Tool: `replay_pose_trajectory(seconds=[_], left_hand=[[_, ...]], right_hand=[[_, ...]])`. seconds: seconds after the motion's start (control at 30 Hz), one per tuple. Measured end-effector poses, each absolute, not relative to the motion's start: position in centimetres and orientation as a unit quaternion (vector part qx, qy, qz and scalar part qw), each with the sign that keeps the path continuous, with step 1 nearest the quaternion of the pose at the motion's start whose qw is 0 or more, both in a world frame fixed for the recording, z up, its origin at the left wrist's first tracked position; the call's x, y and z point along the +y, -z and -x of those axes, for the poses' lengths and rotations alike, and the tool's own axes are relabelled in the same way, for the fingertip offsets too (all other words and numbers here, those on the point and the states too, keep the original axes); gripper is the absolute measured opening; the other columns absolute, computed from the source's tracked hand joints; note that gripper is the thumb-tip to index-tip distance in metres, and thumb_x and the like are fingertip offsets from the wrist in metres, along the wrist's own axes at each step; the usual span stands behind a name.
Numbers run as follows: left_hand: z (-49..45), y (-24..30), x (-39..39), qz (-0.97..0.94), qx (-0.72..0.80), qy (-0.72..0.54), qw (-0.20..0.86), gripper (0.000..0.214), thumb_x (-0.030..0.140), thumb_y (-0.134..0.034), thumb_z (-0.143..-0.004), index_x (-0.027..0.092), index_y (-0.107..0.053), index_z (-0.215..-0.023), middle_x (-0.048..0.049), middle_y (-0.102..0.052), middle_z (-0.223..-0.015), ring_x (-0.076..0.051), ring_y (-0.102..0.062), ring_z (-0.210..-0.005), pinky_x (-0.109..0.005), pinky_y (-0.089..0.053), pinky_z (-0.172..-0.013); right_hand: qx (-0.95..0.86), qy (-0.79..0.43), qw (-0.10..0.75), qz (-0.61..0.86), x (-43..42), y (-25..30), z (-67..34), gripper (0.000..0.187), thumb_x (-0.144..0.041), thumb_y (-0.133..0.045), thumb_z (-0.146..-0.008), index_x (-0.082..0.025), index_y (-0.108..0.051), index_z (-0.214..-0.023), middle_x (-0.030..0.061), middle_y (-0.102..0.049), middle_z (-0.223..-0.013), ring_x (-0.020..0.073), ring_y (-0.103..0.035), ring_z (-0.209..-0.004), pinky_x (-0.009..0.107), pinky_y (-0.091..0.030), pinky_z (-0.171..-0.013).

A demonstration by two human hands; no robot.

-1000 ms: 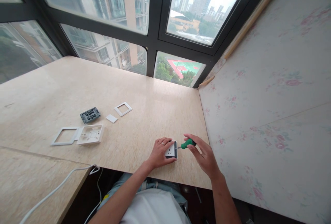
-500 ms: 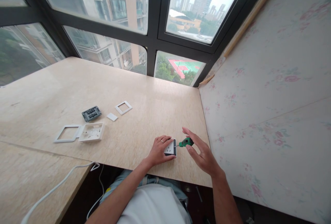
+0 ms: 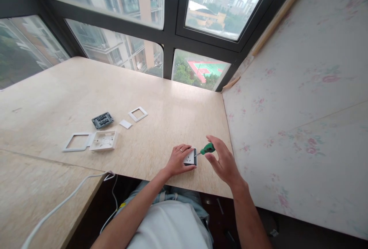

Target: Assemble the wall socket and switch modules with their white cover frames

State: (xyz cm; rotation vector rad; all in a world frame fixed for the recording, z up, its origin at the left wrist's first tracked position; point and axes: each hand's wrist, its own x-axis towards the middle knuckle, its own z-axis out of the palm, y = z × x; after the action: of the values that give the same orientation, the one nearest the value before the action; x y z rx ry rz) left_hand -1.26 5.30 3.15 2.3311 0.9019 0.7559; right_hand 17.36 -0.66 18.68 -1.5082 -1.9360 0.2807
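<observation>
My left hand [image 3: 178,160] holds a white wall socket [image 3: 189,157] down near the front edge of the beige tabletop [image 3: 161,107], fingers wrapped over its left side. My right hand [image 3: 222,160] grips a screwdriver with a green handle [image 3: 207,149] between thumb and fingertips. The thin metal shaft runs left, and its tip meets the socket's right edge.
Further left on the top lie a white mounting box [image 3: 104,140], a white square frame [image 3: 77,142], a dark grey socket module [image 3: 102,120], a small white cover [image 3: 125,124] and a smaller white frame [image 3: 138,114]. A white cable [image 3: 71,193] hangs off the front edge. A flowered wall [image 3: 301,99] bounds the right.
The view has shifted a little. My right fingers have shifted around the green handle; the left hand stays on the socket.
</observation>
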Motion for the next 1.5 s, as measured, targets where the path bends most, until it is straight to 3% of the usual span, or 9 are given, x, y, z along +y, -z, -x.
replay_pose_trajectory(seconds=[0.13, 0.3, 0.5, 0.67, 0.83, 0.93, 1.03, 1.23, 1.5], left_hand=[[1.3, -3.1, 5.3, -0.863, 0.331, -0.281, 0.257, 0.073, 0.058, -0.072, -0.072, 0.025, -0.053, -0.135, -0.0096, -0.056, -0.135, -0.030, -0.046, -0.127, -0.044, -0.033, -0.107], [1.3, -3.0, 5.2, -0.864, 0.333, -0.281, 0.252, 0.074, 0.061, -0.071, -0.072, 0.024, -0.054, -0.135, -0.0100, -0.056, -0.135, -0.030, -0.046, -0.127, -0.044, -0.034, -0.106], [1.3, -3.4, 5.2, -0.862, 0.334, -0.277, 0.262, 0.074, 0.059, -0.072, -0.072, 0.026, -0.053, -0.136, -0.0099, -0.056, -0.135, -0.031, -0.047, -0.127, -0.045, -0.033, -0.106], [1.3, -3.2, 5.2, -0.861, 0.334, -0.280, 0.262, 0.074, 0.060, -0.072, -0.072, 0.025, -0.053, -0.135, -0.0100, -0.056, -0.135, -0.031, -0.046, -0.127, -0.044, -0.033, -0.106], [1.3, -3.2, 5.2, -0.862, 0.335, -0.275, 0.263, 0.074, 0.059, -0.072, -0.072, 0.026, -0.053, -0.136, -0.0098, -0.056, -0.134, -0.031, -0.047, -0.127, -0.044, -0.033, -0.106], [1.3, -3.2, 5.2, -0.860, 0.333, -0.279, 0.266, 0.074, 0.059, -0.072, -0.072, 0.025, -0.053, -0.135, -0.0099, -0.056, -0.134, -0.031, -0.047, -0.127, -0.044, -0.033, -0.106], [1.3, -3.2, 5.2, -0.859, 0.331, -0.286, 0.265, 0.074, 0.059, -0.073, -0.072, 0.024, -0.054, -0.134, -0.0093, -0.057, -0.134, -0.030, -0.046, -0.127, -0.044, -0.033, -0.106], [1.3, -3.1, 5.2, -0.860, 0.334, -0.276, 0.271, 0.074, 0.060, -0.071, -0.073, 0.025, -0.053, -0.135, -0.0097, -0.056, -0.135, -0.031, -0.046, -0.128, -0.045, -0.032, -0.106], [1.4, -3.4, 5.2, -0.859, 0.332, -0.280, 0.272, 0.073, 0.060, -0.072, -0.073, 0.024, -0.054, -0.133, -0.0095, -0.056, -0.136, -0.030, -0.046, -0.127, -0.044, -0.032, -0.106]], right_hand=[[-0.728, -0.200, 0.317, 0.574, -1.6, -19.6, -17.7, 0.046, -0.036, -0.038, -0.101, -0.026, -0.038, -0.146, 0.0103, -0.050, -0.144, 0.0248, -0.048, -0.133, 0.047, -0.043, -0.108], [-0.711, -0.244, 0.350, 0.558, -1.7, -19.5, -17.9, 0.042, -0.033, -0.051, -0.097, -0.025, -0.050, -0.138, 0.0102, -0.063, -0.129, 0.0241, -0.062, -0.116, 0.044, -0.052, -0.099], [-0.699, -0.067, 0.365, 0.611, -0.7, -18.5, -17.2, 0.024, -0.043, -0.064, -0.089, -0.022, -0.064, -0.099, 0.0067, -0.067, -0.089, 0.0186, -0.062, -0.076, 0.030, -0.051, -0.062], [-0.701, 0.011, 0.303, 0.646, -0.4, -18.0, -16.9, 0.032, -0.051, -0.054, -0.093, -0.020, -0.057, -0.087, 0.0046, -0.059, -0.078, 0.0170, -0.054, -0.068, 0.029, -0.046, -0.061], [-0.700, -0.098, 0.301, 0.640, -0.9, -19.0, -17.4, 0.035, -0.047, -0.043, -0.098, -0.021, -0.054, -0.118, 0.0116, -0.065, -0.112, 0.0230, -0.063, -0.098, 0.038, -0.053, -0.083], [-0.728, -0.197, 0.315, 0.576, -1.3, -19.6, -17.6, 0.037, -0.036, -0.036, -0.102, -0.024, -0.049, -0.134, 0.0113, -0.051, -0.142, 0.0244, -0.048, -0.132, 0.046, -0.045, -0.105], [-0.739, -0.231, 0.332, 0.539, -1.3, -19.7, -17.4, 0.036, -0.031, -0.039, -0.101, -0.027, -0.051, -0.136, 0.0089, -0.047, -0.147, 0.0235, -0.044, -0.137, 0.045, -0.043, -0.110], [-0.740, -0.127, 0.351, 0.560, -0.5, -19.5, -16.7, 0.025, -0.034, -0.052, -0.098, -0.024, -0.061, -0.118, 0.0080, -0.071, -0.106, 0.0211, -0.068, -0.098, 0.035, -0.054, -0.085], [-0.707, 0.042, 0.237, 0.665, 0.7, -19.7, -17.0, 0.050, -0.061, -0.044, -0.094, -0.020, -0.054, -0.068, 0.0040, -0.061, -0.060, 0.0155, -0.054, -0.053, 0.027, -0.034, -0.052]])
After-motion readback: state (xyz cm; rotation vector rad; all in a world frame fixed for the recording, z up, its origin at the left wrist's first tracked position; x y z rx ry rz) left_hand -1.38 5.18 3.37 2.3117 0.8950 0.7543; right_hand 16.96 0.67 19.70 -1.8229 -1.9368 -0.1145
